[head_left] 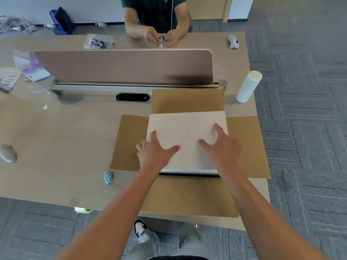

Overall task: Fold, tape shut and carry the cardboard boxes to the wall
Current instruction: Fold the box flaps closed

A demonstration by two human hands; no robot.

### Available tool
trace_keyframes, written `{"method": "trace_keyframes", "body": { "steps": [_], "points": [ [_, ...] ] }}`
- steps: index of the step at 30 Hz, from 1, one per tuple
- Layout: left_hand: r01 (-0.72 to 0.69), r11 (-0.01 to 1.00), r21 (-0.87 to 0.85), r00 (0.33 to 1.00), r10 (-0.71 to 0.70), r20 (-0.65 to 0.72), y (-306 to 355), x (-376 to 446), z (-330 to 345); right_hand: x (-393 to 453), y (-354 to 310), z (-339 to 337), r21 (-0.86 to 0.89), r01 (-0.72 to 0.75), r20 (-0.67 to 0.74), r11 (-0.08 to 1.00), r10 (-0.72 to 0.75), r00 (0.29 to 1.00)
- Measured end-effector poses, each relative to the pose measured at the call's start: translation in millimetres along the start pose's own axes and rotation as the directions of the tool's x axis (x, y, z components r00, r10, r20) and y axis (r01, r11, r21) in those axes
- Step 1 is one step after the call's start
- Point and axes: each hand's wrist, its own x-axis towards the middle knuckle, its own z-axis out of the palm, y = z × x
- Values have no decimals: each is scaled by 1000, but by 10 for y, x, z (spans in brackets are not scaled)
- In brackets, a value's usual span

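A brown cardboard box [129, 143] stands on the table's right end with its four flaps spread out flat. A white sheet or panel [187, 126] lies across the box's opening. My left hand [155, 151] rests on the panel's left edge, fingers spread, some of them over the side. My right hand [221, 145] presses flat on the panel's right part with straight fingers. A dark gap shows under the panel's near edge, so the box's inside is mostly hidden.
A pink divider screen [122, 66] runs across the table behind the box. A white cylinder [248, 86] stands at the right edge. A small blue object [108, 177] and a grey one [8, 152] lie to the left. A person [155, 21] sits opposite, handling something small.
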Motion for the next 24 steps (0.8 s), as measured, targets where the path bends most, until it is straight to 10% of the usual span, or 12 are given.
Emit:
{"method": "trace_keyframes", "body": {
  "steps": [24],
  "points": [
    [-71, 989, 131, 997, 71, 6, -107, 95, 469, -143, 281, 721, -54, 31, -280, 998, -45, 959]
  ]
}}
